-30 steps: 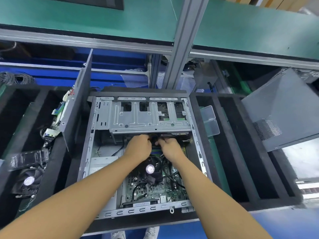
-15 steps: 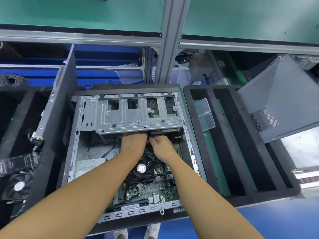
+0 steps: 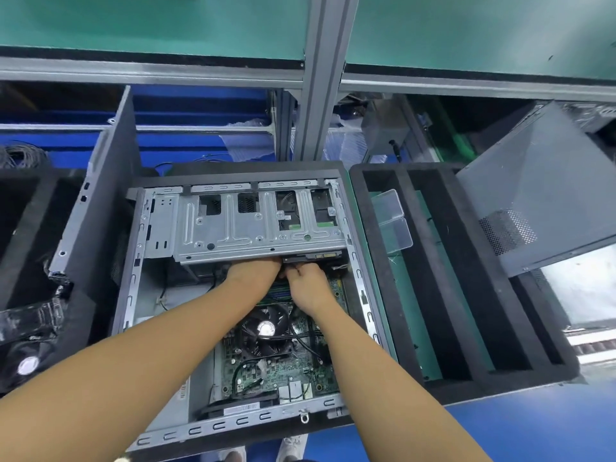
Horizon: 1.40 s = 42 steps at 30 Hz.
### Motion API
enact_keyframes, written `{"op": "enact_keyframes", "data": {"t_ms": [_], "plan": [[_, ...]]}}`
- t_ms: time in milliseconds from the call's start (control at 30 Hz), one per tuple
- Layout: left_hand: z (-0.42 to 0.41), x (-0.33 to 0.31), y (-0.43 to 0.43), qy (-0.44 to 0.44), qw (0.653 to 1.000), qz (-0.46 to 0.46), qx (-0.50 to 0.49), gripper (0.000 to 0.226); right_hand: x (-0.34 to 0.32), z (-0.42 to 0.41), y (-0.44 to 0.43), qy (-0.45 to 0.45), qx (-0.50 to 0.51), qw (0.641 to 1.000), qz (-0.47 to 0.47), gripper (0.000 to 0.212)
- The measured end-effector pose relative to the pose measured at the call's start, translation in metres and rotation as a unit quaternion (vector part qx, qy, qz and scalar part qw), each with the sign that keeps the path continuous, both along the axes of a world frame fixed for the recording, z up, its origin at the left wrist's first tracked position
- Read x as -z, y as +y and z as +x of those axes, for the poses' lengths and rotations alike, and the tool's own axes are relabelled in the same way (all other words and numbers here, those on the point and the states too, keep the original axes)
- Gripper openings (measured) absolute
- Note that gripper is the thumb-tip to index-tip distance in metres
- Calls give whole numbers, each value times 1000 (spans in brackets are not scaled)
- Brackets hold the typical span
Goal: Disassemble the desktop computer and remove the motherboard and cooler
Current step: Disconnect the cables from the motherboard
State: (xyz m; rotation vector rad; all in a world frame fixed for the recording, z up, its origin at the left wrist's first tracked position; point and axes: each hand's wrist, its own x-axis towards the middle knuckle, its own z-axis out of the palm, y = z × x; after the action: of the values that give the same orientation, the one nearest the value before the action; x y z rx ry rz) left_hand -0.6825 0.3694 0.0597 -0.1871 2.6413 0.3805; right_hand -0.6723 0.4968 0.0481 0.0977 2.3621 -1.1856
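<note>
Person, seen from the head camera. Left hand (image 3: 255, 276) and right hand (image 3: 308, 290): both bare, ungloved; the backs and knuckles show, while the fingers are largely hidden, so nails and any marks on them cannot be made out. Left forearm (image 3: 133, 371) and right forearm (image 3: 376, 378): bare along the whole visible length, from wrist to the frame's lower edge, smooth and unmarked. Left shoe (image 3: 233, 456) and right shoe (image 3: 293, 444): only the light-coloured, whitish-grey toes show at the bottom edge; laces and soles are too blurred to tell.
</note>
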Motion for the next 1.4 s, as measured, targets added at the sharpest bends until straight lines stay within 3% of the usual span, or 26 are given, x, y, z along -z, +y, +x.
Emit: {"op": "enact_keyframes", "data": {"t_ms": [100, 267, 333, 400, 533, 667, 833, 900, 1000, 1067, 1167, 1267, 1400], "plan": [[3, -1, 3, 34, 996, -59, 53, 37, 2, 0, 0, -1, -4, 1000, 13, 32], [3, -6, -2, 30, 997, 61, -41, 14, 3, 1, 0, 6, -18, 1000, 5, 29], [3, -6, -3, 24, 992, 96, -72, 22, 3, 3, -1, 19, -44, 999, 20, 31], [6, -7, -5, 29, 994, 85, -61, 27, 2, 4, -1, 29, -61, 997, 32, 34], [11, -11, -8, 6, 999, 34, 40, 11, -2, 2, 1, 46, -23, 998, 21, 31], [15, -22, -7, -1, 998, 10, 57, 19, -11, 7, 4, 30, -70, 997, 23, 32], [41, -29, -9, 136, 981, -65, 123, 19, -34, 23, 10, -25, -121, 991, -49, 33], [48, -32, -17, 133, 986, 4, 105, 20, -43, 29, 12, -33, -150, 983, -95, 37], [55, -43, -28, 94, 977, 190, 25, 28, -64, 30, 20, -24, -168, 973, -155, 44], [59, -53, -30, 76, 958, 275, 14, 30, -85, 26, 26, 0, -150, 970, -191, 45], [65, -73, -26, 3, 903, 430, 2, 36, -124, 15, 32, 61, -78, 953, -288, 42], [63, -89, -22, 11, 886, 461, 59, 41, -161, 3, 34, 141, -22, 924, -354, 39], [45, -99, -21, 110, 907, 401, 65, 37, -188, -10, 44, 156, 118, 874, -445, 38]]}}
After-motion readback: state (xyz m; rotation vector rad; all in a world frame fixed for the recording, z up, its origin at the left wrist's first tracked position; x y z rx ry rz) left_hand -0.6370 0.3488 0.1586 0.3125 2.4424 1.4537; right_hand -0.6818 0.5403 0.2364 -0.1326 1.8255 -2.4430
